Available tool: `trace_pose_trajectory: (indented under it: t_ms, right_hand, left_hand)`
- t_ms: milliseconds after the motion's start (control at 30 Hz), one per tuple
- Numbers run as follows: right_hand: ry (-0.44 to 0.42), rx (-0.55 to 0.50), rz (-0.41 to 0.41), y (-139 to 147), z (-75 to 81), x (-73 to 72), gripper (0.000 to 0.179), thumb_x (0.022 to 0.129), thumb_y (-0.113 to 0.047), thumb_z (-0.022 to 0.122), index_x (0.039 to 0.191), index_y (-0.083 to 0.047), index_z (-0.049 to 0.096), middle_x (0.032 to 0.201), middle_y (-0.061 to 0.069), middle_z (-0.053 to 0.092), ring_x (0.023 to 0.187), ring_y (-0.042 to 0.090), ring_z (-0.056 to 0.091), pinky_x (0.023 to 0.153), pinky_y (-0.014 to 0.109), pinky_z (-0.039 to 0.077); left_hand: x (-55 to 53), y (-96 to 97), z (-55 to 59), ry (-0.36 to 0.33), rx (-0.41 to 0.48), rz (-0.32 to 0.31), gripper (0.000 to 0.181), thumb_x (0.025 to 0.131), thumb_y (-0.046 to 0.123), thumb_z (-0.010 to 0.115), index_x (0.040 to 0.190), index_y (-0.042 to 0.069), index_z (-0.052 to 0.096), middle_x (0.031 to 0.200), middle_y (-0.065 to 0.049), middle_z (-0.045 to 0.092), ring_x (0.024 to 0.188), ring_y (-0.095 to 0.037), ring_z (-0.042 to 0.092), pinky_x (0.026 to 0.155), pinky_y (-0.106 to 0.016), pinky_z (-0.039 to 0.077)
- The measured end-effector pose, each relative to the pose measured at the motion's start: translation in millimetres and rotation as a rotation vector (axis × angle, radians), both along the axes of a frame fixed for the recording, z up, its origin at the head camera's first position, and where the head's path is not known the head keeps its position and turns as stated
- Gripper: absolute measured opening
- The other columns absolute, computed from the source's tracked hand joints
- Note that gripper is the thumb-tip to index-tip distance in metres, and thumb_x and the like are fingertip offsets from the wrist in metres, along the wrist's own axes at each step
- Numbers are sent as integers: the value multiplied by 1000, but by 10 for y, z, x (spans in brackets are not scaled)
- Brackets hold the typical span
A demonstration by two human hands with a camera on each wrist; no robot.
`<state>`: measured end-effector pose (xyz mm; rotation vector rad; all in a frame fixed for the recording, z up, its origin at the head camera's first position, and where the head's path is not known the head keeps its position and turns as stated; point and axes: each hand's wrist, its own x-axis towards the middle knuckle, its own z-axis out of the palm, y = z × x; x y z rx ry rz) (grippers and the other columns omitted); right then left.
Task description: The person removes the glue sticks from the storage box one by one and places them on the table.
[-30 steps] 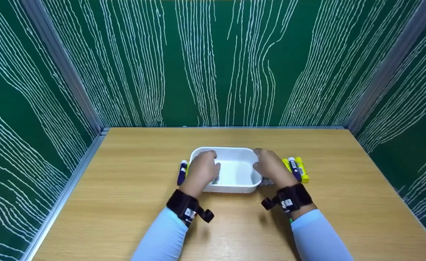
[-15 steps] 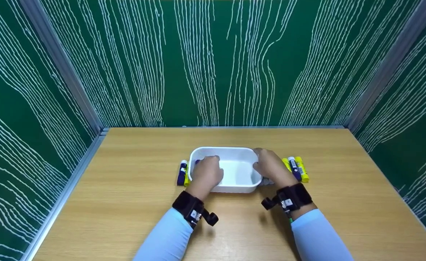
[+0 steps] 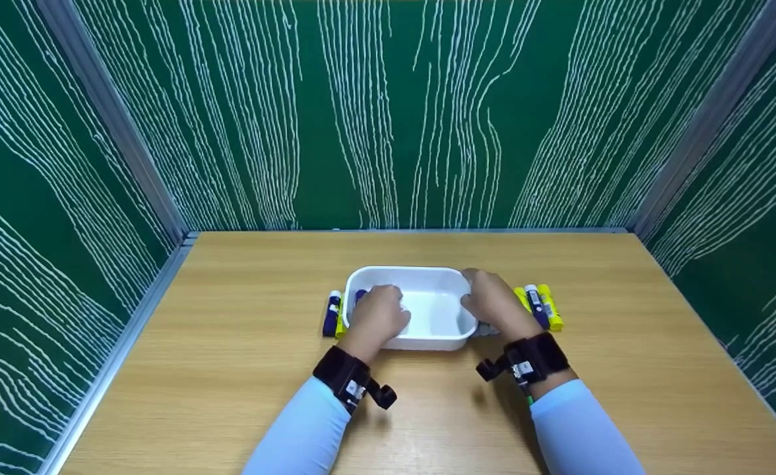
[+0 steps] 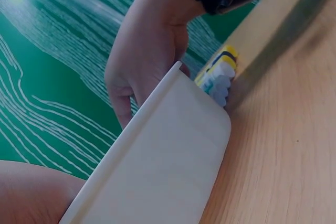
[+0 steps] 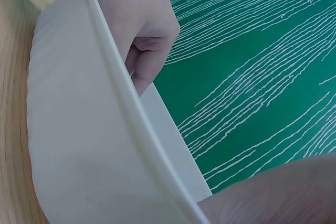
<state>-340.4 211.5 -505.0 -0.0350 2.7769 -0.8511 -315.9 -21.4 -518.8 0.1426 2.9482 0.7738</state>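
Observation:
A white plastic container (image 3: pixel 427 344) stands in the middle of the table. My left hand (image 3: pixel 379 315) reaches into its left half with curled fingers. Against that hand, inside the container, shows the dark blue end of a glue stick (image 3: pixel 360 295); the hand covers the rest, and the fingertips' hold is only partly visible. In the right wrist view, the left hand's curled fingers (image 5: pixel 144 59) dip below the rim. At the right end, my right hand (image 3: pixel 495 303) grips the container's wall, thumb on the inner side.
Left of the container lie a dark blue glue stick (image 3: pixel 332 313) and a yellow one (image 3: pixel 340 323), close to its wall. More yellow and dark blue sticks (image 3: pixel 537 307) lie in a row beyond the right hand. Green panels (image 3: pixel 388 132) with white lines enclose the wooden table (image 3: pixel 262 369).
My left hand has shifted slightly right and nearer within the container, uncovering the dark blue end at its left wall. The right hand stays at the rim, and the container has hardly moved.

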Motion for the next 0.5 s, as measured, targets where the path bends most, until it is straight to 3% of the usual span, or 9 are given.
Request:
trace_pose_trajectory:
  t_ms: [167, 500]
  right_hand:
    - [-12, -5, -2, 1, 16, 5, 67, 110, -2, 62, 173, -2, 42, 170, 29, 55, 135, 38, 69, 119, 59, 58]
    - [3, 4, 1, -1, 29, 0, 65, 109, -1, 62, 172, 0, 44, 167, 29, 58, 135, 38, 69, 119, 58, 58]
  left_hand:
    - [16, -5, 20, -46, 46, 11, 34, 100, 18, 83, 131, 7, 79, 113, -6, 80, 99, -23, 70, 98, -43, 63]
    - [16, 1, 31, -72, 92, 13, 41, 101, 17, 82, 140, 6, 76, 132, -10, 80, 108, -24, 71, 106, -45, 63]
